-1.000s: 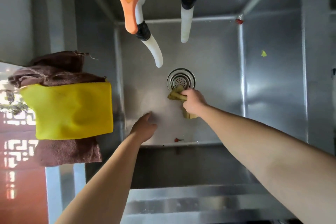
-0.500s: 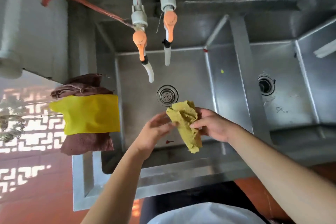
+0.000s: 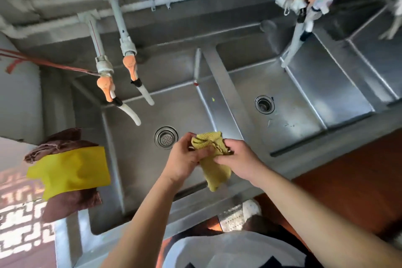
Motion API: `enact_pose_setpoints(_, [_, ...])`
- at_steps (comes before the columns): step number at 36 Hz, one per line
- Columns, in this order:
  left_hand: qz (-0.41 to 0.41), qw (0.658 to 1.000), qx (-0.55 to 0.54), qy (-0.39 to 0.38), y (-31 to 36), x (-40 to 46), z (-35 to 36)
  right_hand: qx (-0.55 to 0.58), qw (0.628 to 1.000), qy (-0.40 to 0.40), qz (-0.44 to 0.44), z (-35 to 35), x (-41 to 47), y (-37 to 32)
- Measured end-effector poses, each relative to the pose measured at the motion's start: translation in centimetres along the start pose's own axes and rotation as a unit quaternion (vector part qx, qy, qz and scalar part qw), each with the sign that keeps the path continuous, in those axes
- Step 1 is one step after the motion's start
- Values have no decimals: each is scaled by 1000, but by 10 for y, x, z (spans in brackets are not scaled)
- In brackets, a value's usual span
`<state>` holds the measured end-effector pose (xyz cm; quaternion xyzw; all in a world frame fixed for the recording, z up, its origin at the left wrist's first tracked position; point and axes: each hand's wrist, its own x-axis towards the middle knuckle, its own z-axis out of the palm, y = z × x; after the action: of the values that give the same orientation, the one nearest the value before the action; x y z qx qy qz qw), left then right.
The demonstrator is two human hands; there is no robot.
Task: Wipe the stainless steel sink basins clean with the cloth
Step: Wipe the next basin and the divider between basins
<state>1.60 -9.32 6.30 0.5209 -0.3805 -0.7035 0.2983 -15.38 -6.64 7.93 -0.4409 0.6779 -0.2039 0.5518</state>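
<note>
Currently the cloth [image 3: 212, 154], a mustard-green mesh rag, is up off the steel and held in the air above the front edge of the left basin [image 3: 134, 159], bunched at the top and trailing a loose tail toward 6 o'clock. Long axis runs roughly 12 to 6. Both hands are on it at the bunched end: left hand [image 3: 185, 159] at its 9 o'clock side, right hand [image 3: 237, 159] at its 3 o'clock side, neither clearly nearer than the other. Left fingers curl round the wad's edge; right thumb and fingers pinch the folds. Looks like refolding or wringing rather than wiping.

Left basin's drain strainer [image 3: 166, 137] sits just at 10 o'clock from the left hand. Right basin [image 3: 304, 119] lies at 2 o'clock from the cloth, across the divider [image 3: 226, 93], with its own drain [image 3: 264, 104] and some smears beside it; likely the next surface, and the right hand has the shorter reach. A small yellow-green speck [image 3: 213, 99] clings to the left basin's right wall.

Outward: two orange-handled taps [image 3: 117, 85] at 11 o'clock; yellow cloth [image 3: 71, 169] draped over brown towels [image 3: 69, 202] at 9 o'clock.
</note>
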Motion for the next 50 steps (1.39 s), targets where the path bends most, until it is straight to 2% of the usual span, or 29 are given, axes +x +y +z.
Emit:
enact_pose_setpoints(5, [13,999,0,-47,10,-12,47,-14,999,-37,-29,-65,-20,17])
enact_pose_setpoints(11, [54,993,86,-59,-1,-20,140,-101,987,-83,-91,-155,-46,56])
enact_pose_setpoints(16, [104,979,172,-37,-21,-20,223,-132,982,-88,-101,-227,-68,100])
enact_pose_setpoints(23, [99,972,214,9,-33,-10,303,-106,982,-110,-113,-303,-77,154])
enact_pose_setpoints(28, [79,959,269,35,-36,-10,333,-110,972,-129,-164,-332,-71,159])
enact_pose_setpoints(32, [105,937,329,53,-39,6,343,-130,969,-110,-181,-347,-52,164])
enact_pose_setpoints(37, [107,933,341,31,-30,38,361,-147,969,-100,-170,-373,-33,164])
enact_pose_setpoints(42, [99,906,406,-65,-8,89,381,-176,975,-68,-120,-410,-10,161])
enact_pose_setpoints(46, [93,923,364,-84,8,133,407,-201,975,-65,-68,-440,10,156])
enact_pose_setpoints(50, [95,930,340,-100,14,176,425,-215,975,-27,-53,-468,36,150])
